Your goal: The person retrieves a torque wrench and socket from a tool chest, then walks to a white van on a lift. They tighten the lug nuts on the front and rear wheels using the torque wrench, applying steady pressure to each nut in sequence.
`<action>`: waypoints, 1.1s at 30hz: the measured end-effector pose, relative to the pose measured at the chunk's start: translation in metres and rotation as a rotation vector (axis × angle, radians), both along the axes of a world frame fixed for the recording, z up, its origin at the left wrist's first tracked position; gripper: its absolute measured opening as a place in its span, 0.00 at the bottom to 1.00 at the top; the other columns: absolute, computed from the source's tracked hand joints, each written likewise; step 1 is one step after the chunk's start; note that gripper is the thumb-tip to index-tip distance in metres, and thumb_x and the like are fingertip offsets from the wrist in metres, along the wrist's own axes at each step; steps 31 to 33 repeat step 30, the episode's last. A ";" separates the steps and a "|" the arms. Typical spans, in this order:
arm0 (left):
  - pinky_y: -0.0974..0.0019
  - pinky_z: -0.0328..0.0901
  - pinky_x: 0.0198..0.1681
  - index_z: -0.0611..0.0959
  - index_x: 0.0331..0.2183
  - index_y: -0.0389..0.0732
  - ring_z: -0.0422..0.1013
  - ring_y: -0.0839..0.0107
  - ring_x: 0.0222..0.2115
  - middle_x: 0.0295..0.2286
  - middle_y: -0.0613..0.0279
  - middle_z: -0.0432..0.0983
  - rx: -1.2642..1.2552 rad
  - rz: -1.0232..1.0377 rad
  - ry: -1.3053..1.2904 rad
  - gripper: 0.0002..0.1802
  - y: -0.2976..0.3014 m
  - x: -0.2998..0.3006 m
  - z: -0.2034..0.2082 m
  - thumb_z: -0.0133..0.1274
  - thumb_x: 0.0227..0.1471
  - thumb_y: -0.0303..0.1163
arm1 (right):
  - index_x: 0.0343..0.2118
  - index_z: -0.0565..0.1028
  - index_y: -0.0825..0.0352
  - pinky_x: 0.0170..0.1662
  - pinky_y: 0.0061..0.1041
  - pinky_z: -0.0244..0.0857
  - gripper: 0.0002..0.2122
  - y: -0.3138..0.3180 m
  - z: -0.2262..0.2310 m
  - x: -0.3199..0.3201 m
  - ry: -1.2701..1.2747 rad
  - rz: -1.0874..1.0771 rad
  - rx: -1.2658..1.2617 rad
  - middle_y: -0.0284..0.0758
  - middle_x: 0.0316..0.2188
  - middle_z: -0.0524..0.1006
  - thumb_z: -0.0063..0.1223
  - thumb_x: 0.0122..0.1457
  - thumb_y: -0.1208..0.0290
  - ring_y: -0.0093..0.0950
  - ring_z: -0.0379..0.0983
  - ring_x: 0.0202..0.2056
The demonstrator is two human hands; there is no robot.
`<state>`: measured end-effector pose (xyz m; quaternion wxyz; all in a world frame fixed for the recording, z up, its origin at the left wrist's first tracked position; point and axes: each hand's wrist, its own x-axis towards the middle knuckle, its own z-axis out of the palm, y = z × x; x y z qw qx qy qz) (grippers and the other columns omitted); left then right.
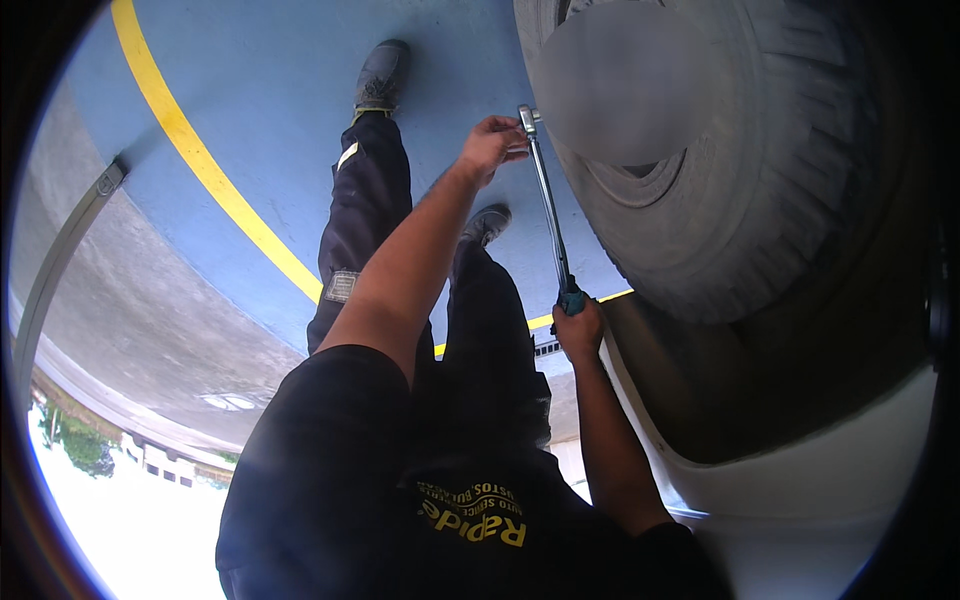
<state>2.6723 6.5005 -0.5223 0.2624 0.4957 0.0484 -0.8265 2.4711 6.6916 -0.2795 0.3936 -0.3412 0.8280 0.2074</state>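
Observation:
A long torque wrench [547, 200] with a metal shaft and a teal grip slants between my hands, its ratchet head up against the wheel [672, 190]. My right hand [580, 330] is wrapped round the grip at the lower end. Beside the ratchet head is my left hand [492, 147], its fingers apart and their tips at the head, not closed round it. A short piece on the head points toward the wheel; what it meets there cannot be made out. The wheel's centre is hidden by a grey blur.
A chunky-treaded tyre [800, 160] fills the upper right, under a pale vehicle body panel [800, 500]. My shoes [383, 75] stand on a blue floor [260, 90] crossed by a yellow line [200, 160]. A metal rail or post [65, 250] curves along the far left.

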 end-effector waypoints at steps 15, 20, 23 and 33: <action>0.58 0.75 0.43 0.81 0.47 0.35 0.78 0.65 0.37 0.35 0.55 0.80 0.021 -0.345 0.046 0.20 -0.082 -0.014 0.003 0.52 0.65 0.43 | 0.38 0.79 0.66 0.35 0.36 0.73 0.12 -0.040 0.052 0.029 -0.146 -0.345 0.105 0.38 0.25 0.82 0.65 0.53 0.66 0.36 0.81 0.29; 0.46 0.71 0.56 0.71 0.56 0.32 0.76 0.54 0.46 0.47 0.49 0.77 0.041 -0.115 -0.011 0.25 -0.054 0.004 0.012 0.41 0.68 0.41 | 0.35 0.78 0.66 0.34 0.33 0.72 0.09 -0.036 0.050 0.008 -0.190 -0.398 0.062 0.36 0.25 0.80 0.64 0.53 0.70 0.30 0.79 0.27; 0.48 0.72 0.57 0.65 0.62 0.36 0.74 0.53 0.51 0.50 0.46 0.74 0.082 -0.074 0.065 0.29 -0.028 0.010 0.029 0.51 0.62 0.30 | 0.35 0.77 0.67 0.33 0.33 0.72 0.09 -0.035 0.049 0.005 -0.190 -0.421 0.057 0.35 0.25 0.79 0.64 0.53 0.72 0.29 0.78 0.26; 0.50 0.73 0.56 0.63 0.64 0.41 0.75 0.53 0.50 0.51 0.47 0.73 0.026 0.104 0.163 0.35 -0.004 0.003 0.004 0.57 0.59 0.25 | 0.36 0.77 0.66 0.34 0.33 0.72 0.09 -0.035 0.046 0.009 -0.221 -0.427 0.043 0.33 0.25 0.78 0.63 0.53 0.72 0.28 0.78 0.27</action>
